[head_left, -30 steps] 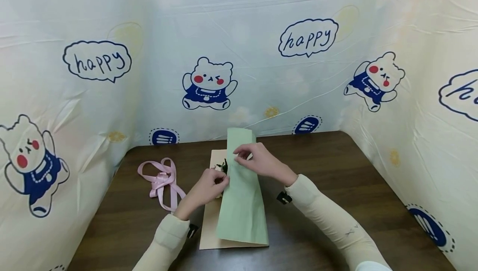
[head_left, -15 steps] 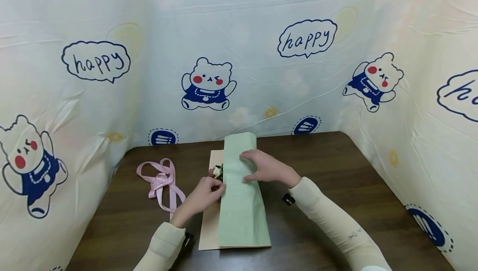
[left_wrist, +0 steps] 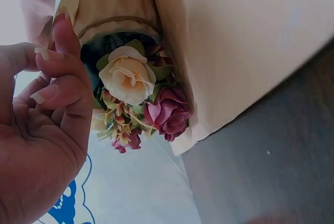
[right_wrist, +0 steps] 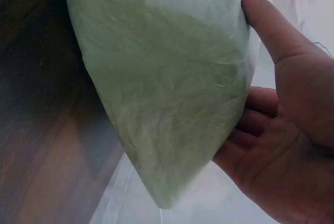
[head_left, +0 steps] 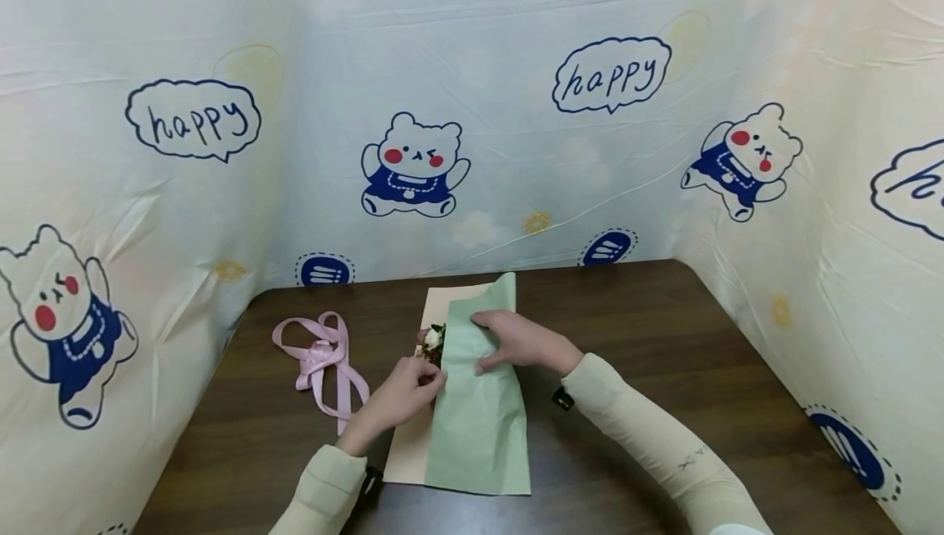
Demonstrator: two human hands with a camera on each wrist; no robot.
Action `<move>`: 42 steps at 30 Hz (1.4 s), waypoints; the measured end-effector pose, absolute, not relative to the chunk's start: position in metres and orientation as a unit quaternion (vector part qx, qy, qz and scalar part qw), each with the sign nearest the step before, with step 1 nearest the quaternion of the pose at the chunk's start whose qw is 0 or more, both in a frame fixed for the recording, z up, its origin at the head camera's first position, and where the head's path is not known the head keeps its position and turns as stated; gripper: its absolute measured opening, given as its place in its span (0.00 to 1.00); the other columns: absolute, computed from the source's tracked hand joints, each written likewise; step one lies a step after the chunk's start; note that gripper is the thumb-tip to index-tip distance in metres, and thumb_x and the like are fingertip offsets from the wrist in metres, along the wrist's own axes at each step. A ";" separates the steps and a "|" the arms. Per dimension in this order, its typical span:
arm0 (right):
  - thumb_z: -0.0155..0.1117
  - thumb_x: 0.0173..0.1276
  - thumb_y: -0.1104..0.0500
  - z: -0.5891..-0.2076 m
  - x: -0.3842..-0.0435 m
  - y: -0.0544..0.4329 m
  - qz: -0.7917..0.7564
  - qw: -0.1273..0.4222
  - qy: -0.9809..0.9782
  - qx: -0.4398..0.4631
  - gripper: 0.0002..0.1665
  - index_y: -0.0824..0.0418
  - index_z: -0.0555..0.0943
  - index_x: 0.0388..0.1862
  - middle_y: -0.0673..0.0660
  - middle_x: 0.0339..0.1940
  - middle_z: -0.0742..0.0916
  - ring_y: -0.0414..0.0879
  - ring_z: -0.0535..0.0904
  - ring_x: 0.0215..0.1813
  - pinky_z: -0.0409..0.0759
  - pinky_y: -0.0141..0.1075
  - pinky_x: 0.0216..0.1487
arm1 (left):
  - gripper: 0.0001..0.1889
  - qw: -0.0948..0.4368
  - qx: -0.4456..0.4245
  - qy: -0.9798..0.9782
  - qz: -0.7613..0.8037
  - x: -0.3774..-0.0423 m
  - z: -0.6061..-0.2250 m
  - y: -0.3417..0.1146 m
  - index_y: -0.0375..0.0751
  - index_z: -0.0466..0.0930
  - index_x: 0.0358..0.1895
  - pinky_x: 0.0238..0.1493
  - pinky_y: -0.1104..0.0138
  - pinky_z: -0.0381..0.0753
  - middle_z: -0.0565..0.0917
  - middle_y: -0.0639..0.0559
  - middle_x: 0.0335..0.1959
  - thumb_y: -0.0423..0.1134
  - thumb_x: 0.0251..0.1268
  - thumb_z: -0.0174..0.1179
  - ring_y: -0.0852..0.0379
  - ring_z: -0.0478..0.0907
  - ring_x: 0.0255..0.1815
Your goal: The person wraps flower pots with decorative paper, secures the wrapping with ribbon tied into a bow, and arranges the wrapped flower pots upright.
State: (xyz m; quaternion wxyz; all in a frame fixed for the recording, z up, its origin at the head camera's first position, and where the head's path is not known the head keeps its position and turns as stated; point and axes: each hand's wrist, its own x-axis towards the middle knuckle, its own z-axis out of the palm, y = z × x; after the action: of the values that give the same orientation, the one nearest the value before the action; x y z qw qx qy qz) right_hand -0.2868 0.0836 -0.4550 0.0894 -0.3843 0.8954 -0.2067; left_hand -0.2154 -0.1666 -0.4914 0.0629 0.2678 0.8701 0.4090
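Observation:
A sheet of wrapping paper [head_left: 479, 428], green outside and beige inside, is folded over a small bunch of artificial flowers [head_left: 430, 342]. In the left wrist view a cream rose [left_wrist: 127, 78] and a purplish-pink rose [left_wrist: 168, 112] show at the paper's opening, with a cord across the beige wrap behind them. My left hand [head_left: 401, 394] pinches the fold's left edge beside the flowers. On the right, my right hand [head_left: 527, 342] holds the green fold between thumb [right_wrist: 274, 25] and fingers; the fingertips are hidden behind the paper. The stems are covered.
A looped pink ribbon [head_left: 323, 359] lies left of the paper on the dark wooden table [head_left: 634, 322]. A printed curtain [head_left: 516, 150] hangs behind the table and along both sides.
The green fold's far end has tilted right, baring more beige paper behind the flowers. My right hand has come lower and spread around the fold. The left hand has slid slightly nearer.

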 end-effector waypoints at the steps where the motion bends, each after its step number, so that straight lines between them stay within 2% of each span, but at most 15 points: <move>1: 0.77 0.61 0.42 -0.455 -0.287 0.084 -0.206 0.091 0.896 -0.383 0.50 0.68 0.69 0.73 0.62 0.67 0.80 0.53 0.78 0.66 0.77 0.46 0.65 | 0.25 0.063 0.266 0.871 0.408 -0.215 -0.491 -0.167 0.43 0.72 0.14 0.17 0.73 0.63 0.67 0.63 0.10 0.35 0.78 0.51 0.69 0.59 0.11; 5: 0.76 0.61 0.42 -0.455 -0.285 0.084 -0.201 0.091 0.901 -0.373 0.53 0.69 0.67 0.75 0.64 0.71 0.77 0.55 0.73 0.71 0.73 0.47 0.69 | 0.25 0.065 0.263 0.872 0.407 -0.216 -0.491 -0.167 0.47 0.71 0.13 0.17 0.73 0.63 0.68 0.63 0.10 0.35 0.78 0.52 0.68 0.60 0.11; 9: 0.77 0.59 0.40 -0.452 -0.280 0.082 -0.182 0.053 0.915 -0.356 0.54 0.66 0.67 0.76 0.63 0.74 0.73 0.58 0.68 0.74 0.71 0.48 0.71 | 0.25 0.061 0.262 0.874 0.404 -0.217 -0.491 -0.166 0.48 0.71 0.13 0.17 0.73 0.64 0.68 0.63 0.10 0.35 0.77 0.52 0.69 0.60 0.11; 13: 0.77 0.60 0.41 -0.449 -0.273 0.079 -0.169 0.027 0.923 -0.344 0.49 0.64 0.72 0.73 0.62 0.69 0.78 0.56 0.73 0.69 0.76 0.47 0.66 | 0.25 0.051 0.268 0.874 0.402 -0.219 -0.492 -0.165 0.44 0.72 0.13 0.16 0.72 0.65 0.70 0.62 0.09 0.35 0.77 0.52 0.69 0.61 0.10; 19: 0.78 0.62 0.50 -0.446 -0.267 0.076 -0.207 0.063 0.916 -0.337 0.44 0.70 0.73 0.70 0.64 0.65 0.82 0.56 0.78 0.65 0.77 0.46 0.65 | 0.25 0.050 0.279 0.870 0.404 -0.221 -0.493 -0.165 0.41 0.73 0.13 0.16 0.73 0.63 0.72 0.61 0.09 0.34 0.76 0.52 0.70 0.60 0.10; 24: 0.80 0.59 0.48 -0.450 -0.266 0.073 -0.201 0.073 0.918 -0.334 0.43 0.70 0.75 0.67 0.62 0.56 0.86 0.52 0.83 0.55 0.82 0.42 0.55 | 0.23 0.059 0.277 0.871 0.401 -0.221 -0.493 -0.165 0.31 0.78 0.18 0.16 0.74 0.62 0.72 0.60 0.10 0.34 0.77 0.52 0.70 0.59 0.10; 27: 0.81 0.57 0.47 -0.453 -0.265 0.070 -0.194 0.071 0.920 -0.332 0.42 0.69 0.77 0.62 0.59 0.48 0.87 0.50 0.84 0.49 0.82 0.41 0.49 | 0.23 0.061 0.276 0.871 0.403 -0.222 -0.493 -0.164 0.30 0.79 0.18 0.16 0.74 0.61 0.72 0.59 0.10 0.34 0.77 0.52 0.71 0.59 0.10; 30: 0.82 0.54 0.47 -0.453 -0.264 0.068 -0.189 0.059 0.924 -0.327 0.39 0.68 0.78 0.57 0.57 0.41 0.86 0.50 0.83 0.45 0.81 0.41 0.46 | 0.24 0.058 0.275 0.871 0.403 -0.223 -0.493 -0.164 0.34 0.77 0.16 0.15 0.74 0.60 0.72 0.60 0.09 0.34 0.77 0.52 0.71 0.58 0.10; 36: 0.84 0.50 0.46 -0.459 -0.263 0.067 -0.186 0.020 0.927 -0.324 0.36 0.66 0.79 0.49 0.55 0.35 0.85 0.47 0.82 0.39 0.80 0.39 0.41 | 0.25 0.053 0.266 0.875 0.401 -0.227 -0.495 -0.163 0.42 0.72 0.13 0.16 0.74 0.60 0.67 0.63 0.10 0.34 0.77 0.53 0.70 0.58 0.10; 40: 0.85 0.48 0.45 -0.465 -0.263 0.067 -0.179 -0.009 0.929 -0.324 0.32 0.62 0.78 0.40 0.51 0.28 0.81 0.43 0.77 0.32 0.77 0.37 0.36 | 0.24 0.042 0.255 0.880 0.398 -0.230 -0.497 -0.164 0.47 0.70 0.14 0.17 0.73 0.62 0.67 0.63 0.11 0.35 0.77 0.53 0.69 0.60 0.12; 42: 0.85 0.48 0.44 -0.467 -0.264 0.066 -0.175 -0.019 0.929 -0.325 0.32 0.62 0.77 0.38 0.50 0.27 0.79 0.42 0.75 0.30 0.76 0.36 0.35 | 0.23 0.036 0.249 0.883 0.396 -0.231 -0.499 -0.165 0.47 0.71 0.16 0.17 0.73 0.64 0.68 0.63 0.12 0.35 0.77 0.54 0.69 0.62 0.13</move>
State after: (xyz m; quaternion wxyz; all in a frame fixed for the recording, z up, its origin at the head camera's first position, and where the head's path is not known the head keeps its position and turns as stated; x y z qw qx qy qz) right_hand -0.2636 0.0662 -0.4675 -0.0190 -0.3249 0.9292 -0.1750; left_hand -0.2309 -0.1646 -0.4986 0.0361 0.2492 0.8832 0.3956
